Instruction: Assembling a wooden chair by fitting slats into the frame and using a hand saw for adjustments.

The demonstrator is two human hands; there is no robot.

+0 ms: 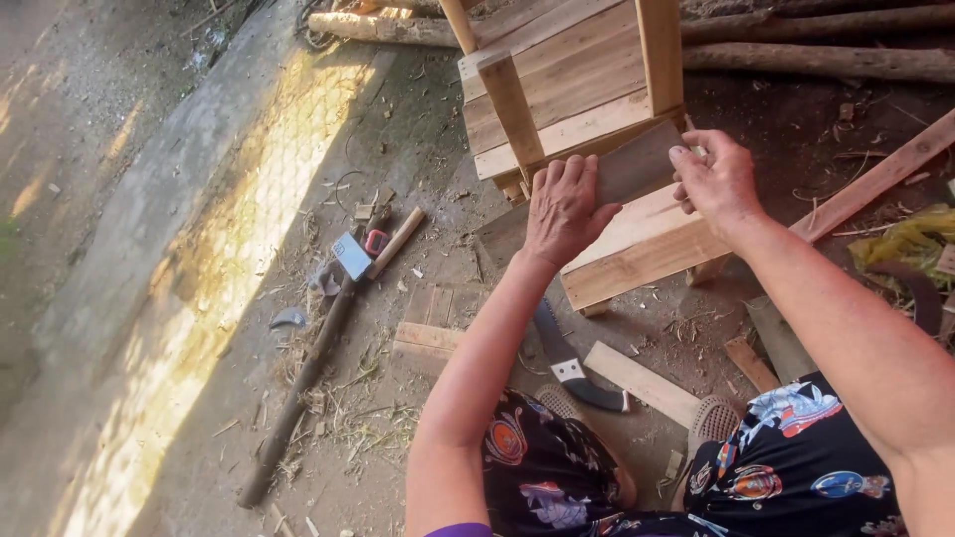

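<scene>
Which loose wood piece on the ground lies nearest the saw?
The pale offcut right of the saw, almost touching its handle; the other scraps lie farther off.
</scene>
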